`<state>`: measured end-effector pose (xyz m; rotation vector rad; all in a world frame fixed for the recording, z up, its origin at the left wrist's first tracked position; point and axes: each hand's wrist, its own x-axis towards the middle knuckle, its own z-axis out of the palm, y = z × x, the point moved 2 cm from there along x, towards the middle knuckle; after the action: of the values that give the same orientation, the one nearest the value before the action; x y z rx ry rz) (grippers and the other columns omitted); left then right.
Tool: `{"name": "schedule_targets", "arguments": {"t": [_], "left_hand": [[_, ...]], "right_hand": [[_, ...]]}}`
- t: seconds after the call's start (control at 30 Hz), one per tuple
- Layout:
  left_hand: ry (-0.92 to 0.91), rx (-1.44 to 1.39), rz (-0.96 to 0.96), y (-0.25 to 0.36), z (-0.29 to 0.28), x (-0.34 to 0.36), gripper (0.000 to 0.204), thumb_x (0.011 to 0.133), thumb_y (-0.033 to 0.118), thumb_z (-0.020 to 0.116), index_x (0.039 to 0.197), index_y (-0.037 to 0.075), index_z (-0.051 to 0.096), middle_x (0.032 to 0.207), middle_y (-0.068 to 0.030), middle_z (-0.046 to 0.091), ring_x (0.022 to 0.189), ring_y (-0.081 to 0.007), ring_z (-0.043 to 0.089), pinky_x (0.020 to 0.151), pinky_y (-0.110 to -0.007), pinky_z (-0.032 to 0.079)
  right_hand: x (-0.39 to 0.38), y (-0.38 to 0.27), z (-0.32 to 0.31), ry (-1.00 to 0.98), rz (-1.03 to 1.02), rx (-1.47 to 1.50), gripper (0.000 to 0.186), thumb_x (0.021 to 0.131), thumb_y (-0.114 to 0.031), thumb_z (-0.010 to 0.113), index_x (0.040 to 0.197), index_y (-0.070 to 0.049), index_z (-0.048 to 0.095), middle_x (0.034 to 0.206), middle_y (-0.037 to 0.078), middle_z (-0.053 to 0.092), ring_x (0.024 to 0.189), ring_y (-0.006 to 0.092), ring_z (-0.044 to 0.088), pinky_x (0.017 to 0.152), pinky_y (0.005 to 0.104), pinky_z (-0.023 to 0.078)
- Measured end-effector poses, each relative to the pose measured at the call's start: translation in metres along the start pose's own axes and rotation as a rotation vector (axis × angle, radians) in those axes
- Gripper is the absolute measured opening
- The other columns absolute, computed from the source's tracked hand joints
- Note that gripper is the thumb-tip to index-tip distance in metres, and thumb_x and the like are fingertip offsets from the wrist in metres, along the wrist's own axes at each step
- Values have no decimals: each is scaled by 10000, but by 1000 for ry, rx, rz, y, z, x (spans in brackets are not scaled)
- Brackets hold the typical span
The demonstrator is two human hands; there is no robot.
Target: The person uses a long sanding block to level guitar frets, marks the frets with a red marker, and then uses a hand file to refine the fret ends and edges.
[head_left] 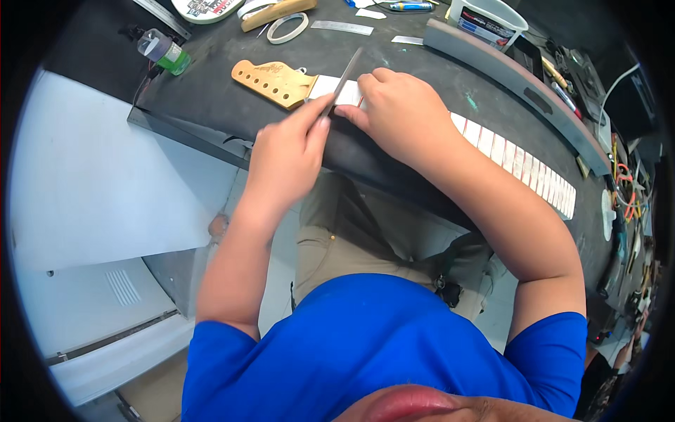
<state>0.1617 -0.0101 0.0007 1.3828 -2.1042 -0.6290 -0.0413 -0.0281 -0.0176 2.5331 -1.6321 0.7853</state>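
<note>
A guitar neck (295, 91) lies on the dark workbench, its wooden headstock with a row of round holes pointing left. White tape strips (517, 158) cover its fretboard, with thin lines of frets between them. My left hand (285, 158) is closed around a slim metal file (349, 70), which slants across the neck close to the headstock. Just right of the file, my right hand (401, 116) rests closed over the taped neck, thumb on the near edge and fingers at the far side. My right forearm hides part of the fretboard.
Behind the neck lies a long grey metal beam (520, 81). A tape roll (274, 38), a metal ruler (342, 27) and a white tub (517, 23) stand farther back. A bottle with green liquid (174, 60) is at the left; assorted tools crowd the right.
</note>
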Motion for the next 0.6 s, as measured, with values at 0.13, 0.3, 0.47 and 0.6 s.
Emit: {"name": "schedule_targets", "arguments": {"t": [0.13,0.3,0.47,0.6], "left_hand": [[-13,-10,39,-16,-6,-69,411,1064,71,617,1470,51,682,812,-158,667,673,-188,570,695,-348,502],[9,-20,21,6,-3,-20,409,1062,103,648,1467,78,692,726,-119,586,652,-163,491,678,-345,482],[78,12,107,-2,0,-18,407,1059,95,645,1463,89,695,715,-119,583,630,-161,498,652,-345,473],[-41,-56,-54,-6,-17,-69,412,1050,116,645,1457,95,699,720,-132,615,616,-193,539,651,-352,482]], "right_hand": [[-1,0,2,4,41,-19,418,974,-376,774,956,40,745,947,201,733,913,388,750,824,478,626],[0,3,-5,-8,45,-31,428,980,-388,766,970,40,746,950,200,733,920,384,751,830,475,626],[-3,2,-3,8,18,2,426,977,-384,769,986,41,742,938,197,729,921,379,752,822,464,630],[-2,0,1,-3,36,-38,419,977,-378,768,982,41,741,938,196,729,919,378,752,820,465,628]]}}
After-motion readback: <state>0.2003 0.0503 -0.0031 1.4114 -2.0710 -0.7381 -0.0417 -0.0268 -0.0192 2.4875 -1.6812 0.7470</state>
